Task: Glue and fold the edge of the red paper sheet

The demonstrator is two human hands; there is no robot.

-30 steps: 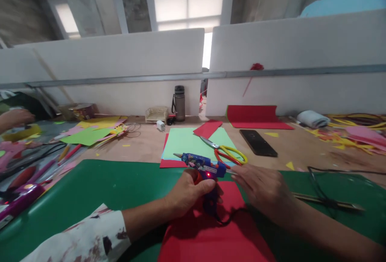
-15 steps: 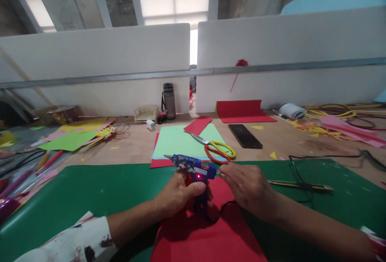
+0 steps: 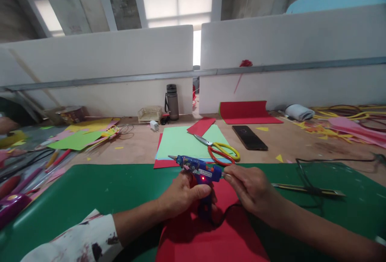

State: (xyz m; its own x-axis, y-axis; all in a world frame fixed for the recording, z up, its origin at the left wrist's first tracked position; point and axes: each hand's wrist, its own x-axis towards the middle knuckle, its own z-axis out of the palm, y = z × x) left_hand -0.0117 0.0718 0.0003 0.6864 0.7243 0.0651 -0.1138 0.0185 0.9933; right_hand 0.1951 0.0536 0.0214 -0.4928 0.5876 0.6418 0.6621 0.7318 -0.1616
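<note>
A blue hot glue gun with a lit red light is gripped round its handle by my left hand. Its nozzle points left, above the green mat. My right hand is closed at the rear of the gun, pinching the end of a pale glue stick. Below both hands lies a red sheet on the green mat. Just beyond the gun, scissors with one red and one yellow handle rest on stacked paper, topped by a light green sheet.
A utility knife and black cord lie at right. Behind stand a phone, folded red paper, a dark bottle and a small woven sofa model. Coloured paper and pens lie left.
The whole view has shifted slightly, so things sit a little further right. Both hands keep their holds on the glue gun and glue stick.
</note>
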